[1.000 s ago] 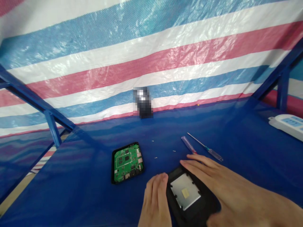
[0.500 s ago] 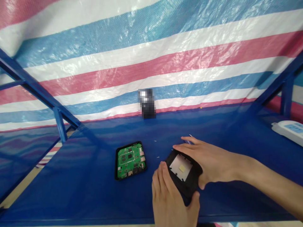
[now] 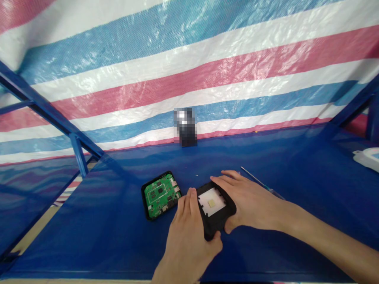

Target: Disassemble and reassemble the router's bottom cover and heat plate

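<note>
Between my two hands is a black plastic cover (image 3: pixel 217 227), its inner side facing up. It carries a silvery plate (image 3: pixel 218 200) with a small yellowish pad (image 3: pixel 211 203). My left hand (image 3: pixel 189 232) grips the left and near edges, thumb at the near corner. Fingers of my right hand (image 3: pixel 245 201) wrap the far and right edges. Just left of my left fingertips, a black case half (image 3: pixel 144 203) lies on the table, holding a green circuit board (image 3: pixel 160 196). Behind my right hand lies a thin screwdriver (image 3: pixel 254 176), partly hidden by my wrist.
The blue table (image 3: pixel 89 221) has a tiny screw (image 3: pixel 196 175) beyond the cover. A pixelated dark object (image 3: pixel 188 128) stands at the back against the striped sheet (image 3: pixel 142 90). A white device (image 3: pixel 368 157) sits at the right edge; blue metal bars (image 3: pixel 53 112) flank the table.
Both hands have moved left with the cover, bringing it close to the circuit board's case and turning it slightly. The case has turned a little too. More of the screwdriver now shows.
</note>
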Available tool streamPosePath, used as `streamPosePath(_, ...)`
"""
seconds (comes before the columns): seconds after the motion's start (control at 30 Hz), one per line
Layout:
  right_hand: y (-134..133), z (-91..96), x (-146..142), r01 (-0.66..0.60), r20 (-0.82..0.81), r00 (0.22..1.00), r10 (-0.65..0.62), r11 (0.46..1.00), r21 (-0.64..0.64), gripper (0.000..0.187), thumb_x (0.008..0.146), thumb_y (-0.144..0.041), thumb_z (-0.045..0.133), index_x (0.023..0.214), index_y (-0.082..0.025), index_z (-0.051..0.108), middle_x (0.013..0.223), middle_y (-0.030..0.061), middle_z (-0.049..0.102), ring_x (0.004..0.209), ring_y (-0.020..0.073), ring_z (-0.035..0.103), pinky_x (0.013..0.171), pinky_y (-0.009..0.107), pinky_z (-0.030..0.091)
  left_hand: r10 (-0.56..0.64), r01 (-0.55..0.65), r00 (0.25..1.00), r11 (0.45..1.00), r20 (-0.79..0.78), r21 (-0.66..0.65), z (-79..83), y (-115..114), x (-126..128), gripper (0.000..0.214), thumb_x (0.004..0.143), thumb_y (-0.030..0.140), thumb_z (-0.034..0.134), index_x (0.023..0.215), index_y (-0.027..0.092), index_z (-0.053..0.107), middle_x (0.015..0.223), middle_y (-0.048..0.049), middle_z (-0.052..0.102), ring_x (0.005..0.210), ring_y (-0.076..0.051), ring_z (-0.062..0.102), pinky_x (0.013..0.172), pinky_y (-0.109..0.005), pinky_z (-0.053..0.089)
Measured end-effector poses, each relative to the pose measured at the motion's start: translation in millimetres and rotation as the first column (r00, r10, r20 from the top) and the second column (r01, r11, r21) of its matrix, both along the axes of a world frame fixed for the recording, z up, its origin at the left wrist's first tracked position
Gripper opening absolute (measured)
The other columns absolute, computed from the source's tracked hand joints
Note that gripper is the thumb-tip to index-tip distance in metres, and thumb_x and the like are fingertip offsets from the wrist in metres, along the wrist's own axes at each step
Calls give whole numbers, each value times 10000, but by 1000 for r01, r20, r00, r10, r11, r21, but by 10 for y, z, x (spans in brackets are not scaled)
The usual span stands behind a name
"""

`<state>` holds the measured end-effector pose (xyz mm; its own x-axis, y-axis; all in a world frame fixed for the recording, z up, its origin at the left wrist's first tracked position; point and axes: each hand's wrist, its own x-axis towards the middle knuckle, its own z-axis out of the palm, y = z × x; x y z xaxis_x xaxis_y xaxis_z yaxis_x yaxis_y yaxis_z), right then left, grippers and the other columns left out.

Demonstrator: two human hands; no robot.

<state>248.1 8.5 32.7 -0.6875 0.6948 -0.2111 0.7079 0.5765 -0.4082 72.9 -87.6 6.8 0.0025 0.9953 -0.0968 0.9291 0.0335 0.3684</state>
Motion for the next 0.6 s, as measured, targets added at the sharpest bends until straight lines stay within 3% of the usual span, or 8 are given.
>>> streamPosePath(0.2, 96, -31, -54, 8, -44, 999, -5, 997, 82, 1189, 506, -457, 917, 1487, 3, 430, 1453, 261, 550, 1425, 446, 389, 1159, 553, 376, -57, 54, 996, 997, -64, -49, 83, 198, -12, 939, 696, 284, 585, 1492, -108, 278, 1523, -285, 425, 1436, -405, 370, 1196, -483, 324)
streamPosePath(0.37, 110, -28, -56, 43, -44, 998, -38, 991, 124, 1119, 554, -426, 896, 1478, 9, 441, 1450, 253, 556, 1425, 452, 385, 1148, 567, 387, -104, 103, 992, 995, -70, -12, 141, 311, -20, 913, 697, 270, 584, 1483, -103, 308, 1498, -271, 455, 1400, -393, 410, 1200, -451, 311)
streamPosePath(0.6, -185, -75, 31, 44, -77, 996, -37, 996, 82, 1158, 549, -476, 900, 1503, -24, 422, 1518, 236, 491, 1479, 455, 300, 1194, 584, 325, -77, 78, 997, 996, 27, -43, 69, 1, -49, 974, 672, 273, 598, 1511, -72, 244, 1506, -258, 452, 1427, -360, 380, 1179, -458, 365)
